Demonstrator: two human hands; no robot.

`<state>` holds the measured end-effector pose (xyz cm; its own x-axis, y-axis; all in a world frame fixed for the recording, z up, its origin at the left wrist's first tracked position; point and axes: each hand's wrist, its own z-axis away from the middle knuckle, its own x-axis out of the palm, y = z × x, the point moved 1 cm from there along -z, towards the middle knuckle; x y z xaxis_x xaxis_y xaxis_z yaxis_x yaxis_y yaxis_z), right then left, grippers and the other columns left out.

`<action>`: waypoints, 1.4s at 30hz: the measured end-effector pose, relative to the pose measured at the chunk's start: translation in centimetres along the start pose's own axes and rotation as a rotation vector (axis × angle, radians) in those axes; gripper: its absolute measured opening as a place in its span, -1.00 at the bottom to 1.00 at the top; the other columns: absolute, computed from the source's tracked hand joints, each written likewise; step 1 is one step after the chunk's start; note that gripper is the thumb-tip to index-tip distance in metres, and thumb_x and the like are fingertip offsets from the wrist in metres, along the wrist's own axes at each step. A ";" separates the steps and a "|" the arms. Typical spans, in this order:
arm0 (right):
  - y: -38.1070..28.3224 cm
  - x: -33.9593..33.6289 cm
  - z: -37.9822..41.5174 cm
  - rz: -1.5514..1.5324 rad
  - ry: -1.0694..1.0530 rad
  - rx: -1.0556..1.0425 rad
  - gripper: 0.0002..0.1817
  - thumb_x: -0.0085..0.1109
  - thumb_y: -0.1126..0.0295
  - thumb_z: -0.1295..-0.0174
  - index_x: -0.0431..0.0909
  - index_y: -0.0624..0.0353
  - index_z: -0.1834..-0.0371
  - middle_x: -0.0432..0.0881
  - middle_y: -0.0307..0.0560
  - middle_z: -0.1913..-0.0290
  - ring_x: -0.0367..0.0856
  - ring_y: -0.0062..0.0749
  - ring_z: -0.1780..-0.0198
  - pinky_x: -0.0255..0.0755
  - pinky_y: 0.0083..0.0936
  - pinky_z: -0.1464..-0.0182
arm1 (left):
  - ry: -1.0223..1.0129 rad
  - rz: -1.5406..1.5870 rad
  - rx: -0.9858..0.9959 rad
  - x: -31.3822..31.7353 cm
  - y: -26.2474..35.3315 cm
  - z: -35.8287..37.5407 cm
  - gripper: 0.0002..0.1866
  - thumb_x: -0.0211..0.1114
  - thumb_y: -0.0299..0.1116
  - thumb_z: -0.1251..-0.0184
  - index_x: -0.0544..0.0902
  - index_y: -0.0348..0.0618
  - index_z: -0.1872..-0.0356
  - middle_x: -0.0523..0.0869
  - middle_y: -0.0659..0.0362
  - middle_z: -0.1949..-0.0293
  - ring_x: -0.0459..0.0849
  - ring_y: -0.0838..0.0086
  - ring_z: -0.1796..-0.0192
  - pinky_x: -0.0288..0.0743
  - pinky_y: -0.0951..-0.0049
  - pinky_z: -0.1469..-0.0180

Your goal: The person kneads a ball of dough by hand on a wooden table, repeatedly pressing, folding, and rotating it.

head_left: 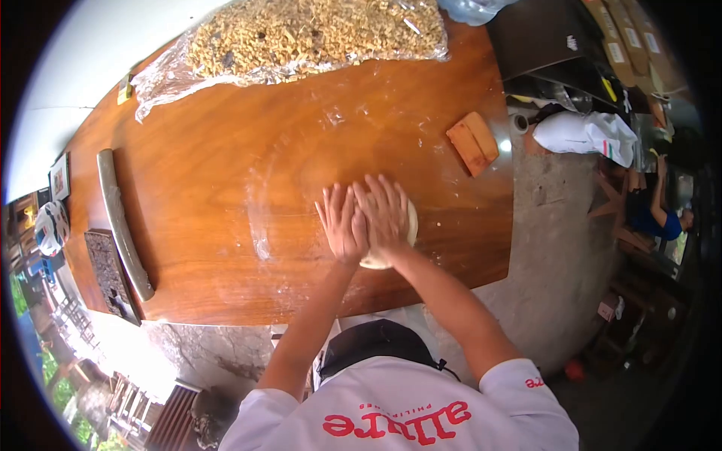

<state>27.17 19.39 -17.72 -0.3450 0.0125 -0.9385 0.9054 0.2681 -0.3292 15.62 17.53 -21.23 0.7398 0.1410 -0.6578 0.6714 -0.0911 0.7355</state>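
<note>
A pale, rounded piece of dough lies on the wooden table near its front edge. My right hand lies flat on the dough, fingers stretched out and slightly apart. Beside it, overlapping at the palm, is my left hand, also flat with its fingers spread. Both palms press down and hide most of the dough; only its right and lower rim shows. Neither hand grips anything. White flour smears mark the wood to the left of my hands.
A plastic sheet heaped with golden-brown crumbly pieces covers the far side of the table. An orange-brown block sits at the right. On the left lie a long grey roller-like bar and a dark board. Another person is at far right.
</note>
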 end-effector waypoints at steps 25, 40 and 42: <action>-8.4 -3.2 9.9 -0.373 -0.049 0.123 -0.42 0.28 0.26 -0.28 0.49 0.22 -0.36 0.50 0.21 -0.40 0.40 0.13 -0.45 0.24 -0.06 -0.48 | -0.212 0.338 -0.025 -8.1 0.3 -1.6 -0.59 0.25 -0.15 -0.49 0.69 -0.23 -0.15 0.70 -0.10 -0.12 0.70 0.06 -0.13 0.55 0.21 -0.18; -8.8 2.4 13.4 -0.111 0.156 0.075 -0.33 -0.13 0.09 -0.40 0.40 0.28 -0.47 0.31 0.16 -0.57 0.19 0.16 -0.60 0.01 0.07 -0.56 | -0.390 0.018 0.307 -9.2 -2.0 12.0 -0.37 -0.08 -0.14 -0.61 0.26 -0.26 -0.57 0.23 -0.12 -0.59 0.05 -0.11 -0.65 -0.25 -0.21 -0.64; -7.1 2.4 9.4 -0.061 0.126 0.108 -0.34 -0.02 0.11 -0.33 0.42 0.25 -0.44 0.34 0.16 -0.53 0.22 0.14 -0.57 0.02 0.08 -0.55 | -0.292 -0.027 0.294 -7.4 -1.8 7.5 -0.39 0.02 -0.15 -0.51 0.39 -0.24 -0.49 0.38 -0.02 -0.52 0.13 -0.03 -0.63 -0.18 -0.18 -0.65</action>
<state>22.23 8.41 -18.57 -0.4220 0.1215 -0.8984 0.9009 0.1675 -0.4004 9.26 9.21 -18.88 0.6750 -0.1347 -0.7254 0.6429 -0.3751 0.6679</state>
